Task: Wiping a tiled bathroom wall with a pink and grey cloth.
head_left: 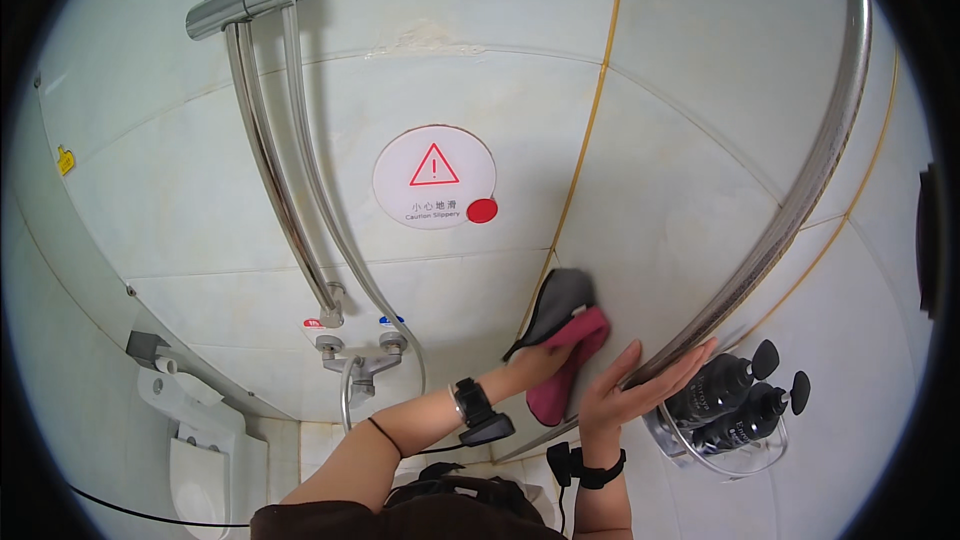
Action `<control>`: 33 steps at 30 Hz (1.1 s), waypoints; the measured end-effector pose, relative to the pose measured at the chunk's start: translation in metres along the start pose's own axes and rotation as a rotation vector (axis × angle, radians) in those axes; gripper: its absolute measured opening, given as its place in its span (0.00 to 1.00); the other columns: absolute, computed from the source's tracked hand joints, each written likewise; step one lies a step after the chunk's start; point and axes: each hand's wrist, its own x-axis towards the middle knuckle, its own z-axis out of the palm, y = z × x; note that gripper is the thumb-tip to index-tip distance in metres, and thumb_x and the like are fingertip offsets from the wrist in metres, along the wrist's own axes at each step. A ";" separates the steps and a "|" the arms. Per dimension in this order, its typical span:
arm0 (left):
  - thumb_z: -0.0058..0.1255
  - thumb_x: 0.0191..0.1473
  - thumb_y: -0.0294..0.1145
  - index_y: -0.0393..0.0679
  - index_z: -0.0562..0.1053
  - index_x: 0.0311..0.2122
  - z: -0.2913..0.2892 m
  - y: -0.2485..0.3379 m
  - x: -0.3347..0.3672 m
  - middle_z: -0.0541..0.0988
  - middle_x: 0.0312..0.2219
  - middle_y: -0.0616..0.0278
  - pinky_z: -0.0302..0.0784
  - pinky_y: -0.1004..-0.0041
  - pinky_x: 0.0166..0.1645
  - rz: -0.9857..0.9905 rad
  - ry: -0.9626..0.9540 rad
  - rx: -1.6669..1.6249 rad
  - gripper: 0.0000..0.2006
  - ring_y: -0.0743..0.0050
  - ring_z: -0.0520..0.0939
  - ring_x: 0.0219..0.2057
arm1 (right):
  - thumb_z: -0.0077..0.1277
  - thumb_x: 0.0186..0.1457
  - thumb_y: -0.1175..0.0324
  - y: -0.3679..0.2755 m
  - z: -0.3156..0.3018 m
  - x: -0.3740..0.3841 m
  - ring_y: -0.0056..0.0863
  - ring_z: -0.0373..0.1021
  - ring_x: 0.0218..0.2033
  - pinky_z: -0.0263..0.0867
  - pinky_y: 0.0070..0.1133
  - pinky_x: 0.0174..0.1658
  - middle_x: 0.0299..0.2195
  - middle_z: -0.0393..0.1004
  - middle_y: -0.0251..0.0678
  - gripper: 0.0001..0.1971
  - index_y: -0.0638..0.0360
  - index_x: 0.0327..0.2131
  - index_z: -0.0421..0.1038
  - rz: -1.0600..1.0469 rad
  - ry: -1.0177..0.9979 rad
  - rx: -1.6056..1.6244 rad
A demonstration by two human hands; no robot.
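My left hand (540,365) is wrapped in a two-sided cloth (585,330), pink on one side and dark grey on the other. It presses the cloth against the pale wall tiles, close to a yellowed corner seam, and the cloth hides most of its fingers. My right hand (630,395) is open against the lower part of a long metal rail (770,250). Its fingers stretch out to the right, with the thumb apart and pointing up. A black strap device sits on each of my wrists.
To the right, a wire rack (730,465) holds two black pump bottles (740,420). On the left are a shower pole (265,140), its hose and a mixer tap (365,365). A round warning sign (434,178) is on the wall. A white toilet (200,470) stands lower left.
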 end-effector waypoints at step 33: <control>0.46 0.57 0.26 0.34 0.72 0.47 -0.024 0.090 0.167 0.80 0.34 0.45 0.75 0.59 0.42 0.307 0.323 -0.062 0.13 0.41 0.80 0.37 | 0.50 0.59 0.74 0.004 0.003 -0.002 0.62 0.48 0.64 0.47 0.48 0.63 0.63 0.44 0.66 0.36 0.73 0.64 0.41 0.046 -0.003 -0.060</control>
